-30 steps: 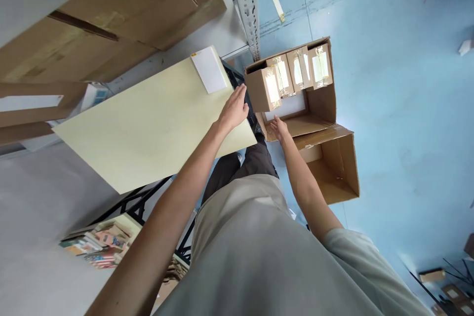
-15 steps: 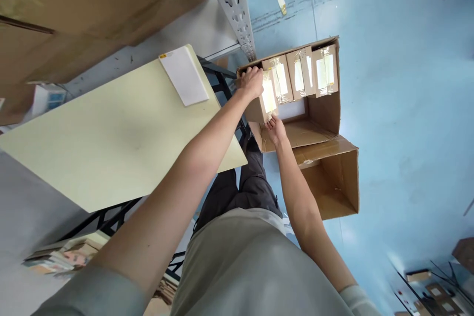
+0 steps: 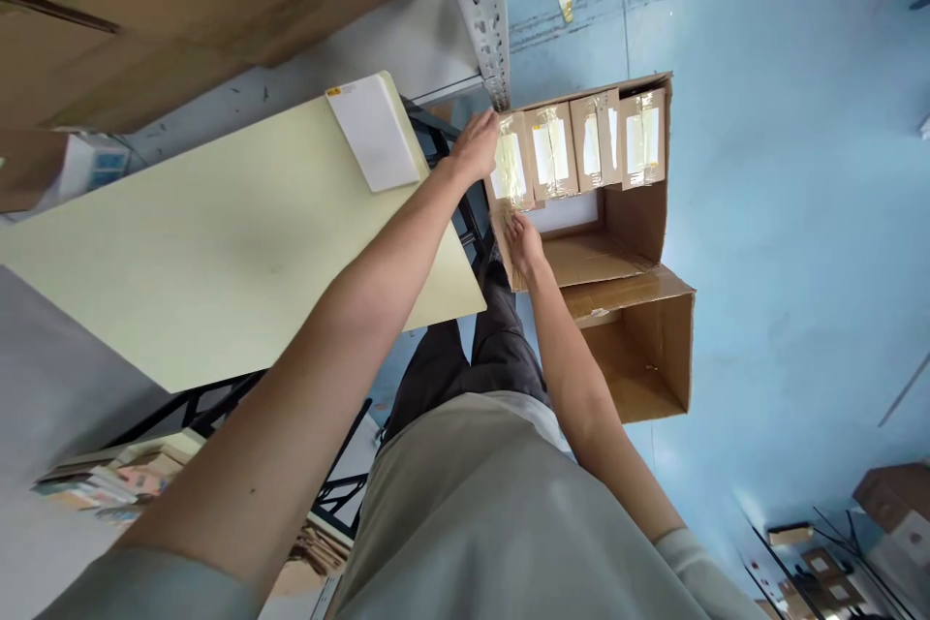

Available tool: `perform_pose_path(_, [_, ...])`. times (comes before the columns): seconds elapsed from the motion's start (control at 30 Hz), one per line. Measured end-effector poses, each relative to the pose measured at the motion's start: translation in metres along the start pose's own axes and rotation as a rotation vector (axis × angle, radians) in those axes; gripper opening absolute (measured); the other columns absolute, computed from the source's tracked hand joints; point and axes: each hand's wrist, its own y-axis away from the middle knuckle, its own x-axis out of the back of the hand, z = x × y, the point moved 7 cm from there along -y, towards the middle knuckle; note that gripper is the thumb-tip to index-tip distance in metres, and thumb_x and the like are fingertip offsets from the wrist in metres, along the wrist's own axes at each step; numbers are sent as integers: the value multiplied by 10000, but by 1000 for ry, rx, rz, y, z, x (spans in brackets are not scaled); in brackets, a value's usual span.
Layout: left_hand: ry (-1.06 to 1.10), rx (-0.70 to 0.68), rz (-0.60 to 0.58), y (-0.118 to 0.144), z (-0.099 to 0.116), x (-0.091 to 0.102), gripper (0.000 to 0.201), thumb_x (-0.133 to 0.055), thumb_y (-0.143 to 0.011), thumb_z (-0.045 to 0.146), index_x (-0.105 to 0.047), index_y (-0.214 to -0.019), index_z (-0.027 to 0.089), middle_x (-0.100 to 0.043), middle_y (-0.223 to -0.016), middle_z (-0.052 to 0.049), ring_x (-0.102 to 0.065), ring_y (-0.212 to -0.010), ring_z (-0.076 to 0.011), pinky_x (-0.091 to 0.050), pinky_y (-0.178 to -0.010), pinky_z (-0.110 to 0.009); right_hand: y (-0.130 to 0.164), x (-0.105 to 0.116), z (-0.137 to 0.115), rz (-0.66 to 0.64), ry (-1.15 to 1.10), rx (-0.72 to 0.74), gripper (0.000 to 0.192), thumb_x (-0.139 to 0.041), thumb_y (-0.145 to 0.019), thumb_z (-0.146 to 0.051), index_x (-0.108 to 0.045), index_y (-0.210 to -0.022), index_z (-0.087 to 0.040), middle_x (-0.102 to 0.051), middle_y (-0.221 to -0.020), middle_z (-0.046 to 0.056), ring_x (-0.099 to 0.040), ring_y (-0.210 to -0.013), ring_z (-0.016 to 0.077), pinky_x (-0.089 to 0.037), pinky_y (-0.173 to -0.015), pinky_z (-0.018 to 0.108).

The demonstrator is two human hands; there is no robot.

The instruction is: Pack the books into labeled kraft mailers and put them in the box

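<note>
Cardboard small box (image 3: 510, 172) at carton (image 3: 639, 213) left edge | left hand (image 3: 476, 143), right hand (image 3: 521, 240) grip closed on it | table (image 3: 218, 242) just beside

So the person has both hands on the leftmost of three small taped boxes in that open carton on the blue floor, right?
Not quite: the head view shows four small taped boxes in the carton, not three. The left hand and right hand are indeed on the leftmost box, one at its top, one at its lower end, and the carton does sit on the blue floor.
</note>
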Motion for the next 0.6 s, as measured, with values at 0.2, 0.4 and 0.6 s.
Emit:
perform_pose_path(0.2, [120,-35,36,74,72,40,675,-721,-1127,368,-548,-1758,205,-565,-1793,-185,-391,-1808,-428,-270,-1492,-689,51,3,-21,-68,90,17,306,-775,-1015,-316,-776,-1313,-245,-740,-1690,96,-667,-1626,211,-512,-1382,394])
perform_pose_path(0.4, [221,-112,234,220,142,95,679,-563,-1036,-14,-700,-1626,291,-685,-1680,-116,-712,-1492,-298,-667,-1241,-506,158,11,-56,-219,294,251,561,-934,-892,-602,-827,-1360,-310,-729,-1714,67,-639,-1662,311,-481,-1418,494])
perform_pose_path(0.6, [441,-47,437,369,141,135,639,-601,-959,-45,-778,-1488,265,-774,-1509,-115,-806,-1260,-232,-746,-1050,-389,287,-41,-68,-455,539,502,703,-907,-882,-809,-826,-1408,-350,-780,-1650,73,-723,-1567,348,-497,-1393,564])
